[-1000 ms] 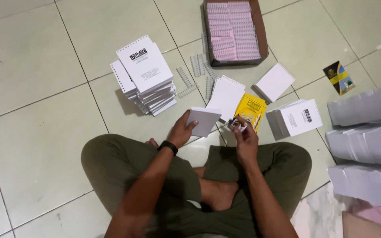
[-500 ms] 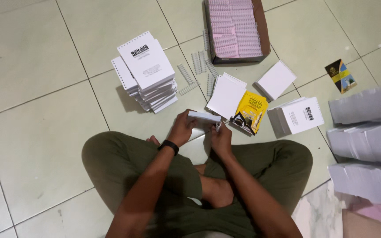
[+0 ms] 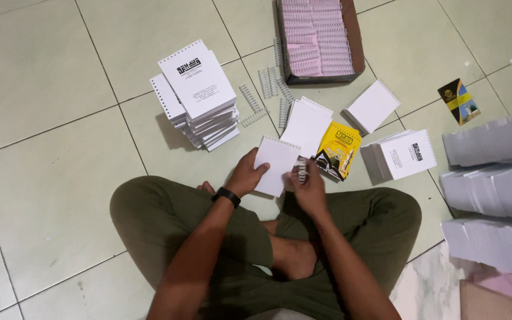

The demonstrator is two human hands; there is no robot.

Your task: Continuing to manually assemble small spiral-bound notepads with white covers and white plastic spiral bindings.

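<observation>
- Head view: a person sits cross-legged in olive-green trousers on a pale green tiled floor (image 3: 48, 178), seen from above.
- The left hand (image 3: 247, 175), with a black band at the wrist, pinches the lower left edge of a small white punched paper pad (image 3: 277, 165), thumb on top of the sheet.
- The right hand (image 3: 309, 188) closes its fingers on a short white wire binding coil (image 3: 301, 170), held upright against the right edge of the pad.
- The pad is held just above the floor in front of the knees, tilted a little, its punched edge away from the person.
- Just beyond it lie a second white pad (image 3: 307, 125) and a yellow printed cover sheet (image 3: 338, 149), edges overlapping.
- To the left stands a loose stack of bound white notebooks with black print on the top cover (image 3: 200, 95).
- Loose white coils (image 3: 251, 105) lie on the floor between that stack and the pads.
- At the top, a brown cardboard box filled with rows of pink-white coils (image 3: 321, 37).
- To the right, a small white pad (image 3: 373, 106) and a white printed stack (image 3: 407, 154); a dark and yellow card (image 3: 458, 99) lies apart.
- Along the right edge, long piles of white paper (image 3: 493, 189).
</observation>
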